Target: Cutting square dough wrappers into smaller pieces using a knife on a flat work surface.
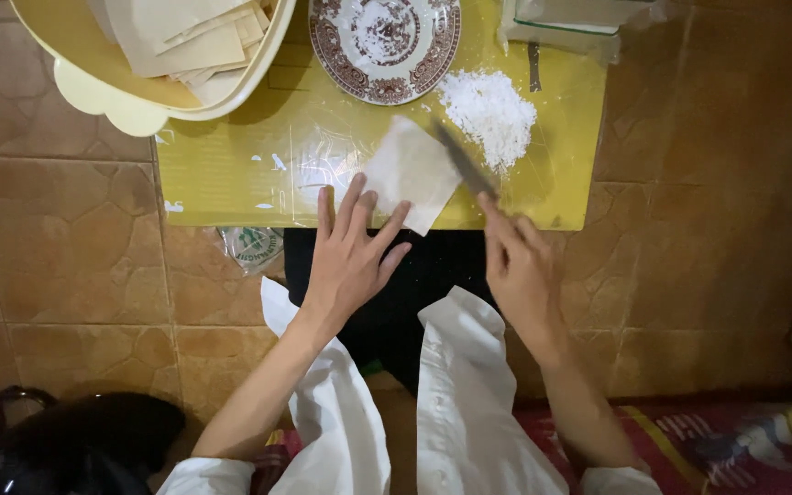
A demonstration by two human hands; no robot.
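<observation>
A thin white square of dough (412, 170) lies on the plastic-covered yellow board (231, 174). My left hand (350, 261) lies flat with fingers spread, fingertips resting on the sheet's near left edge. My right hand (520, 270) grips a dark knife (463, 160) whose blade reaches over the sheet's right corner. A heap of white flour (489, 112) sits just right of the sheet.
A brown-patterned plate (385, 41) dusted with flour stands at the board's far edge. A cream tub (139, 55) with stacked dough sheets sits at far left. A clear container (566, 23) is at far right. Brown tiled floor (66, 238) surrounds the board.
</observation>
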